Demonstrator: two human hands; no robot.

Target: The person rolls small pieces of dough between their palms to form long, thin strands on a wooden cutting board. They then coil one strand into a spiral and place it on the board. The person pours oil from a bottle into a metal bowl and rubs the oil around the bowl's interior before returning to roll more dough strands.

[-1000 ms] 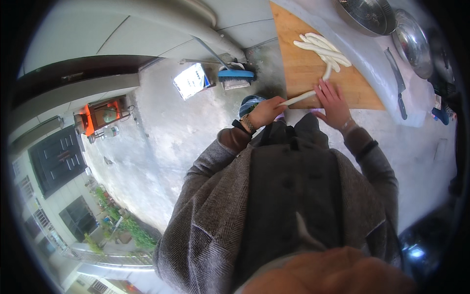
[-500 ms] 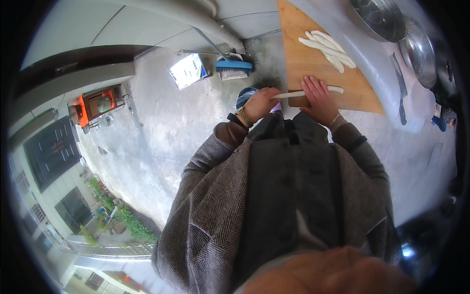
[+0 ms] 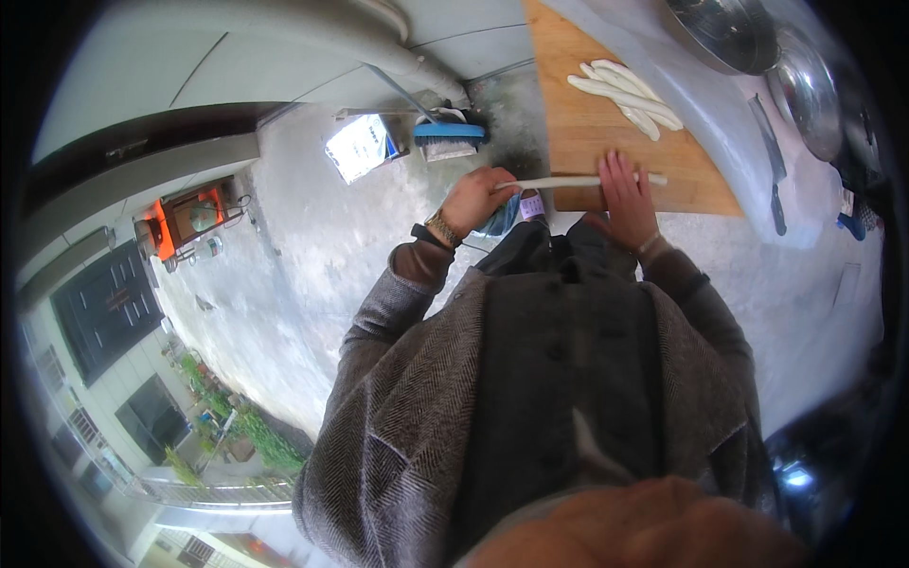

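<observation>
My left hand (image 3: 475, 201), closed, pinches one end of a long pale dough strip (image 3: 559, 182) out past the left edge of the wooden board (image 3: 579, 128). The strip runs level from there to the right across the board's near part. On its right portion my right hand (image 3: 627, 201) lies with fingers stretched out flat over the dough; the tip sticks out beyond the fingers. Several more dough strips (image 3: 630, 95) lie in a loose, overlapping pile farther back on the board.
Right of the board, the table has a whitish plastic cover (image 3: 734, 156). A knife (image 3: 775, 170) and metal basins (image 3: 724, 38) rest there. On the floor at the back left are a blue broom (image 3: 450, 131) and a white box (image 3: 362, 149). An orange-sided unit (image 3: 187, 216) stands far left.
My left hand has moved left with its end of the dough, so the strip spans a longer stretch between the hands. My right hand has shifted slightly, its fingers still over the dough.
</observation>
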